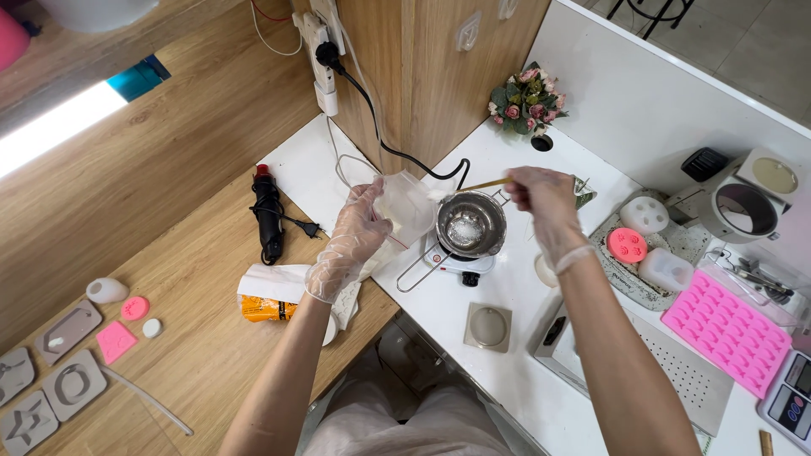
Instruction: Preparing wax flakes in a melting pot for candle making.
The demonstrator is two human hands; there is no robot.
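- Hidden or unclear: the contents of the metal pot (pixel 470 223) show only as a pale, grainy mass; the lower end of the wooden stick (pixel 484 184) is hard to make out against the pot rim; the scale (pixel 792 411) is cut off by the frame edge.
- Left hand (pixel 353 239): gloved in thin clear plastic, raised just left of the pot, fingers curled and pinching a clear plastic bag (pixel 405 208) whose mouth tilts toward the pot.
- Right hand (pixel 541 192): also gloved, forearm reaching in from the lower right, fingers closed on the far end of the stick, which points left over the pot.
- Pot: one, seated on one small hot plate (pixel 460 260) on the white tabletop (pixel 439 312).
- Counted nearby: one black heat gun (pixel 269 215) on the wooden tabletop (pixel 194 338); one pink tray mould (pixel 728 331); one bunch of flowers (pixel 527 100).
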